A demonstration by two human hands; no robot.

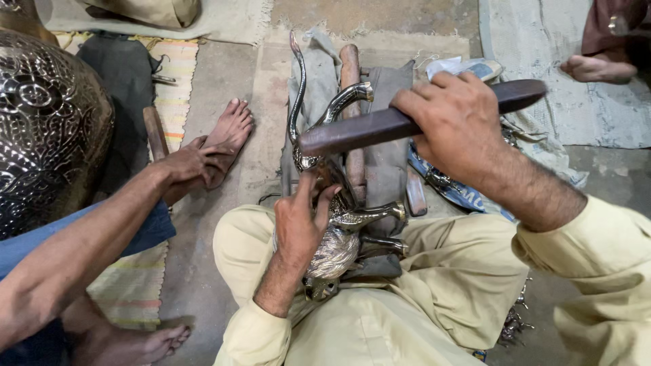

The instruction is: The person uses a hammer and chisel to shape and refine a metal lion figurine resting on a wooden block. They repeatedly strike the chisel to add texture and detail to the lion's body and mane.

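Head view shows the left hand (298,220) pinning a silvery swan-shaped metal figure (336,251) on the lap to steady it, while above it the right hand (451,125) clenches a dark wooden mallet (366,129), raised as if striking.

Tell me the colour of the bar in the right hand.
Dark brown bar, clearest in the head view.

Concrete floor (224,88) bears cloths (542,61) and striped mat (178,74).
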